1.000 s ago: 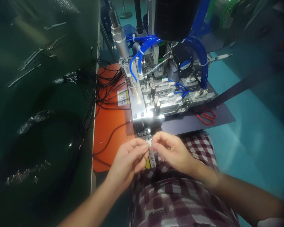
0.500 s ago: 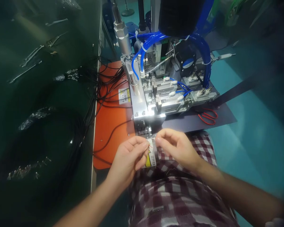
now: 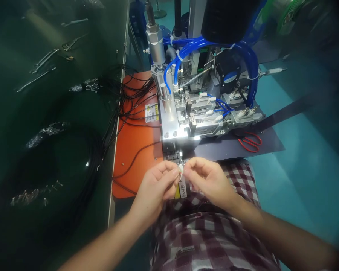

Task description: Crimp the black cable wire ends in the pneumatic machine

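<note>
My left hand (image 3: 158, 182) is closed in a pinch, thumb against forefinger, on thin coloured wires (image 3: 180, 171) whose short ends show at the fingertips. Right beside it, my right hand (image 3: 207, 180) is also pinched, its fingertips almost meeting those of the left; what it holds, if anything, is too small to make out. Both hands are held over my lap, in front of the near end of a metal machine (image 3: 183, 130). Below the fingertips lies a white and yellow label (image 3: 182, 190) with printed characters.
Black cables (image 3: 121, 109) run from the dark table (image 3: 73, 226) on the left across an orange plate (image 3: 135, 150) to the machine. Red-handled scissors (image 3: 251, 142) lie on the dark base plate at right. Blue air hoses (image 3: 197, 41) arch over the machine. Several small metal-ended parts (image 3: 31, 195) lie on the table.
The view has shifted slightly, so the machine appears further right. My right fingertips have come closer to the left ones, and both hands stay pinched.
</note>
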Demonstrator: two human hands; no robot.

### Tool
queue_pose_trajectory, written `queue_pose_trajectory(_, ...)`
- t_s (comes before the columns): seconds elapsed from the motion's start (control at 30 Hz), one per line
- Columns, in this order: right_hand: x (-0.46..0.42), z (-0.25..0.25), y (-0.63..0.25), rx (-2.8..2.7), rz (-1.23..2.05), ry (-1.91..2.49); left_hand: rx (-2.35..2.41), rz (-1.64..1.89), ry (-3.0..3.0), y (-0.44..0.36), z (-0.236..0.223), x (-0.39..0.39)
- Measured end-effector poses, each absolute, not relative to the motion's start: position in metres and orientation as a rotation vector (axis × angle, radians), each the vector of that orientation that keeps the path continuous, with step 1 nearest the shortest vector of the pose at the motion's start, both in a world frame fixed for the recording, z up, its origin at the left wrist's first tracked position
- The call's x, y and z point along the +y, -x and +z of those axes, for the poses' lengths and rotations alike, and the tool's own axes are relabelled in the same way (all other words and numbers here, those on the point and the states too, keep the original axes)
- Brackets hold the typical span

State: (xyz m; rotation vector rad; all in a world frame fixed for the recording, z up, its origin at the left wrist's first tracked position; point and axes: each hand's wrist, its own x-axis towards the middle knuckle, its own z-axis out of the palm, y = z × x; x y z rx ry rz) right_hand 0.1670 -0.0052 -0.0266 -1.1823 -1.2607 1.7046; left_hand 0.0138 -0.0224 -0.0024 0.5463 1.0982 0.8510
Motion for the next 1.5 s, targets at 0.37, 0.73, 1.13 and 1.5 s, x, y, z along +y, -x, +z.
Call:
queue_pose_trajectory(0.37, -0.013, -0.029, -0.166, -1.432, 1.626, 1.239, 1.131, 0.838, -0.557, -0.013, -0.004, -0.024)
queue_pose_trajectory(0.73, 0.008, -0.018, -0.177, -1.419, 1.858, 1.106, 1.091, 0.797, -0.588, -0.013, -0.005, -0.025)
queue_pose_trajectory(1.13, 0.025, -0.027, -0.185, -1.467, 2.137, 0.813, 1.055, 0.675, -0.602, -0.006, -0.005, -0.021)
queue_pose_trajectory(1.5, 0.024, -0.036, -0.188, -1.354, 2.220, 0.626, 0.991, 0.548, -0.546, -0.004, -0.007, -0.015)
